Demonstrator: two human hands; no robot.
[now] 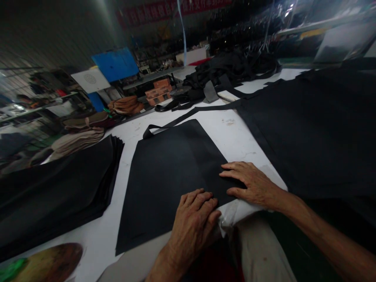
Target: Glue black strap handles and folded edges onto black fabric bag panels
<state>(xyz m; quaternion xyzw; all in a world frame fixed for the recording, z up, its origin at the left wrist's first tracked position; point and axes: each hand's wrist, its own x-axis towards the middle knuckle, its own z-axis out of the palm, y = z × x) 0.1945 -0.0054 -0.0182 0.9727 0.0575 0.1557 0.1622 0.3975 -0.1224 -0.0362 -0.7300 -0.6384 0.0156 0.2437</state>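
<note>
A flat black sheet of material lies on the white tabletop in front of me. My left hand rests on its near edge with the fingers stretched out. Over the right edge of the same sheet lies my right hand, fingers spread and thumb apart. Neither hand grips anything. Behind the sheet's far edge, a black strap runs across the table and folds into a loop at its left end.
Black sheets are stacked at left; a large black piece covers the right side. Farther back are a heap of black straps, orange boxes and a brown bundle. A round brownish object sits near left.
</note>
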